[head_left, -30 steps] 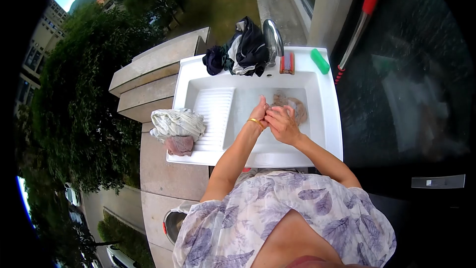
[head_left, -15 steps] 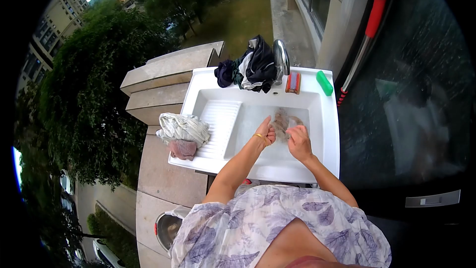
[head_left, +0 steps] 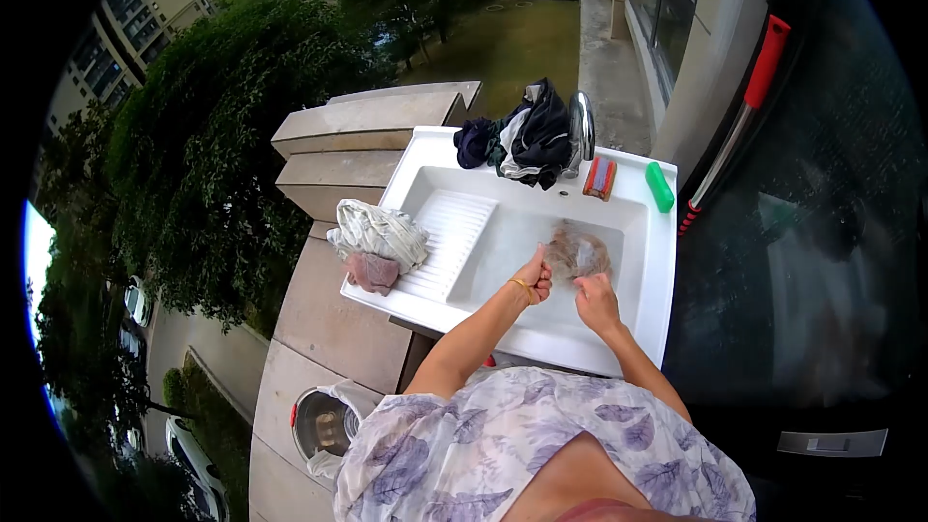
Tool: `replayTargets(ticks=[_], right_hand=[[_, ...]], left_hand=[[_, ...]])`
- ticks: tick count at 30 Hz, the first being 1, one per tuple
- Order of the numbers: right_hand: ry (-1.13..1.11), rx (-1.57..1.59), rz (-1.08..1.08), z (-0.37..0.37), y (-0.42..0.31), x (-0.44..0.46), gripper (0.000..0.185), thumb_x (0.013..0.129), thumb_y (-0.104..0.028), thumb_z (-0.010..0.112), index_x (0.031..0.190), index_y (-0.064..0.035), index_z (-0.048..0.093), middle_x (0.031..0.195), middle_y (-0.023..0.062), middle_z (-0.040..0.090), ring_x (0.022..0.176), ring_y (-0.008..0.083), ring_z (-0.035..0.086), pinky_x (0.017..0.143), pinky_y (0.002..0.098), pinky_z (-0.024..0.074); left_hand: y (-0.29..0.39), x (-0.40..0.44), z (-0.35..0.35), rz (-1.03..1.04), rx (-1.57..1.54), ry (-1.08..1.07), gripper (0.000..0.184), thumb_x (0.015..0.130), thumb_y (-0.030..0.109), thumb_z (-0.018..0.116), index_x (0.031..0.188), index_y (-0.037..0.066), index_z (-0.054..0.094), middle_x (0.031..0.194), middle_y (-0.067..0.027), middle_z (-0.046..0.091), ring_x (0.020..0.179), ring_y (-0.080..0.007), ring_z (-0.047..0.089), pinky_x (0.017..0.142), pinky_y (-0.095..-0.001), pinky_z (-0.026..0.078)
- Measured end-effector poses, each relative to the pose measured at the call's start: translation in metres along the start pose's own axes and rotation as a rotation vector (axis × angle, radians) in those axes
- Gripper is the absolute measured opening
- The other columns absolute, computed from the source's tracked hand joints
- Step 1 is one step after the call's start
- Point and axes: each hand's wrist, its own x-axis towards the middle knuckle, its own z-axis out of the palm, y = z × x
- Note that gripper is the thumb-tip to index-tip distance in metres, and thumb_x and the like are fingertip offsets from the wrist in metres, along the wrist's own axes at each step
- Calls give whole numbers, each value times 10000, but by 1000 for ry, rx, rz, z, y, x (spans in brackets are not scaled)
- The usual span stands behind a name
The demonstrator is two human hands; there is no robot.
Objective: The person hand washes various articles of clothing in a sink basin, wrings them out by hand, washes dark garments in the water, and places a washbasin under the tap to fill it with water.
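Observation:
A thin, sheer brown cloth (head_left: 578,249) is spread in the cloudy water of the white sink (head_left: 659,304); its exact kind cannot be made out. At the cloth's left edge, my left hand (head_left: 535,275) is closed with the thumb up, wearing a gold-coloured bracelet on the wrist. My right hand (head_left: 596,300) pinches the near edge of the same cloth. Left of the basin is the ribbed washboard (head_left: 449,246) moulded into the sink, with a bundled whitish cloth (head_left: 382,237) and a pinkish cloth (head_left: 372,273) at its outer side.
Dark and white clothes (head_left: 532,140) are heaped on the back rim beside the chrome faucet (head_left: 582,126). A striped scrubbing block (head_left: 599,178) and a green object (head_left: 659,187) lie right of it. A metal bucket (head_left: 324,422) stands on the stone ledge (head_left: 338,314). A red-handled pole (head_left: 739,126) leans at right.
The view has shifted, so the sink appears farther right and tilted. The brown cloth is more spread out, and my right hand has drawn to its near edge.

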Motion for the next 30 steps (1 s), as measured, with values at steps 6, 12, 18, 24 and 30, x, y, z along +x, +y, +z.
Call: replayTargets(ticks=[6,12,18,24,30], right_hand=[[-54,59,54,3,8,-11,184,687,3,525,842,-18,622,802,119,604,826,292,534,746,364,444],[-104,154,112,18,17,-20,206,691,-6,524,870,-31,622,811,95,637,833,278,545,754,358,443],[-340,264,361,32,21,-20,331,735,-31,513,1062,-12,561,916,110,646,801,226,596,663,338,491],[-373,599,826,18,4,-4,464,848,-72,485,1295,-48,364,1092,130,571,926,191,602,647,272,518],[-251,840,513,15,-22,21,271,911,-167,513,1141,-29,555,884,-4,607,690,43,532,567,189,439]], left_hand=[[-16,7,-7,73,58,207,477,883,563,391,599,185,326,464,53,265,361,-91,197,357,-241,132],[-25,4,3,185,140,358,425,909,389,418,561,169,315,465,26,290,350,-105,236,351,-268,152],[-38,29,-7,260,509,346,187,853,226,500,753,69,517,577,-10,459,461,-121,415,404,-289,351],[-51,-6,35,447,612,29,349,819,55,490,1162,-4,527,827,-90,601,719,-147,572,622,-273,490],[-46,-65,34,1382,919,286,245,851,135,488,1013,-31,566,911,-181,609,836,-369,571,747,-371,468]])
